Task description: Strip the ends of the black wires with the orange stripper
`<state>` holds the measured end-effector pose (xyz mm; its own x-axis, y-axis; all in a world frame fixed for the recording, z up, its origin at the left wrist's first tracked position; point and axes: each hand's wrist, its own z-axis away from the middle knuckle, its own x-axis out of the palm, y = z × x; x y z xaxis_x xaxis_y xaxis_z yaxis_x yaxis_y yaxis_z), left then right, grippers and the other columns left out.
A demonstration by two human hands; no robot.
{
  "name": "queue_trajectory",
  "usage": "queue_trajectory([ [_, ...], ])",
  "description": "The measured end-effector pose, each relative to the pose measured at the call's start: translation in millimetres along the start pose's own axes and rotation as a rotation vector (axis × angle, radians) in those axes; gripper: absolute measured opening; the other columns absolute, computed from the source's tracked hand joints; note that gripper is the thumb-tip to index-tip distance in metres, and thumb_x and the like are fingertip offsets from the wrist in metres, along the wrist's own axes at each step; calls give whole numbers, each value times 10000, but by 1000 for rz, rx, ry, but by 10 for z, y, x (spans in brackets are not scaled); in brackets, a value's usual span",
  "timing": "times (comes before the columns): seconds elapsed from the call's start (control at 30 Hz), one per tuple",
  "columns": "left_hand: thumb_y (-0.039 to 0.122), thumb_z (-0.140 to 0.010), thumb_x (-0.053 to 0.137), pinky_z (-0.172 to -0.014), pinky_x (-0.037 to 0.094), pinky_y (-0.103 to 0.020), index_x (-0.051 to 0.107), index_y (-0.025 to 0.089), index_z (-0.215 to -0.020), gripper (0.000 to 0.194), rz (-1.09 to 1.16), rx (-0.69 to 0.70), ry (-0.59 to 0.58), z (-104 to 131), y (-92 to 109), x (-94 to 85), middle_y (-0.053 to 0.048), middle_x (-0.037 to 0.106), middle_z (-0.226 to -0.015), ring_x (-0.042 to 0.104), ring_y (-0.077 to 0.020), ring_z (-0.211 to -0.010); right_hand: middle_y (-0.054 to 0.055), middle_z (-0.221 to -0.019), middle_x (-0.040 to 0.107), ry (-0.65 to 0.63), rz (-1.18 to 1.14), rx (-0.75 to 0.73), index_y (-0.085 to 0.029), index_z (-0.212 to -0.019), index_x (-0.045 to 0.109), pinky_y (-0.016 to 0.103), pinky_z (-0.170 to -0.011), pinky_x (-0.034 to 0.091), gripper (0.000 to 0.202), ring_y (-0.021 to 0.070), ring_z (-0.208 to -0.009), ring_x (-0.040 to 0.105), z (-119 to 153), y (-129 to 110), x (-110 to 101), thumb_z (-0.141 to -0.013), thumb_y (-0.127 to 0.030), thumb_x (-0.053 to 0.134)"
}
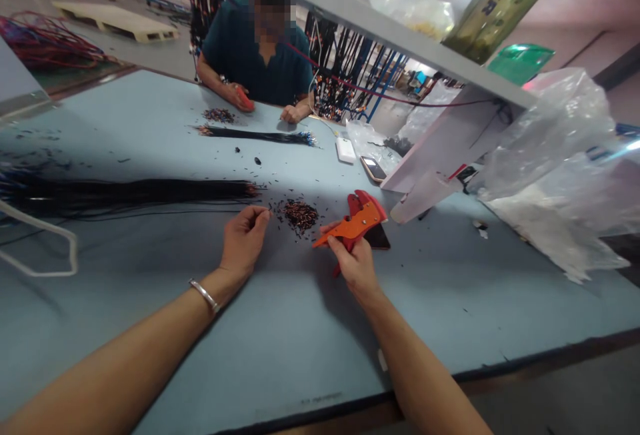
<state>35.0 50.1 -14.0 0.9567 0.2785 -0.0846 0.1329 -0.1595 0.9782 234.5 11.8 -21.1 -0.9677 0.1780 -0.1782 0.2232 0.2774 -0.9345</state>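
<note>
My left hand (244, 238) is closed in a pinch on a thin black wire (200, 211), which trails away to the left across the table. Its tip shows just past my thumb and finger. In my right hand (356, 263) is a red and orange wire stripper (364, 216), its jaw end pointing up and away from me. A heap of small dark cut insulation pieces (300, 216) lies between my two hands. Beyond my left hand rests a thick bundle of black wires (150, 191) with coppery ends towards the middle.
Across the table (280, 328) a person (260, 55) holds a red tool (245, 98) beside a smaller wire bundle (255, 135). A phone (373, 169) and white box (345, 150) lie near the shelf post. Plastic bags (550, 155) sit right; a white bent frame (70, 255) stands left.
</note>
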Motion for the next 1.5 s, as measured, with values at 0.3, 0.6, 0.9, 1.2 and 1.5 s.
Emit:
queue_trajectory([
  [0.3,343,-763,565,-559,351,-222,613,174,-707,185,-2,8,-15,-5,-46,-3,33,504,-608,423,-112,-583,70,-1022,644,38,-77,-64,-198,-990,614,342,-848,497,181,194,-900,615,-39,-81,74,-860,-321,586],
  [0.6,330,-774,559,-571,357,-220,605,175,-700,177,-7,19,-14,-3,-57,-4,37,519,-607,444,-113,-592,60,-1017,671,-16,39,6,-200,-1018,628,361,-897,460,223,218,-939,620,-30,-93,209,-849,-338,582],
  [0.9,351,-780,548,-575,347,-220,612,173,-720,198,-19,16,-17,-6,-72,4,31,515,-619,435,-119,-608,60,-947,665,-100,-27,44,-198,-968,628,346,-811,490,192,208,-847,616,56,-257,199,-862,-350,579],
  [1.2,349,-777,545,-576,359,-227,614,176,-704,200,-37,24,-25,4,-32,-3,27,526,-613,453,-125,-608,57,-1035,656,-58,-57,15,-213,-988,630,379,-927,453,196,223,-965,599,-10,-242,265,-843,-336,584],
  [1.5,354,-761,544,-575,356,-226,607,173,-699,201,-37,1,-22,13,16,5,29,516,-609,433,-121,-594,57,-1044,662,-161,-76,41,-207,-1028,638,360,-916,460,221,215,-970,609,27,-185,324,-859,-338,584],
])
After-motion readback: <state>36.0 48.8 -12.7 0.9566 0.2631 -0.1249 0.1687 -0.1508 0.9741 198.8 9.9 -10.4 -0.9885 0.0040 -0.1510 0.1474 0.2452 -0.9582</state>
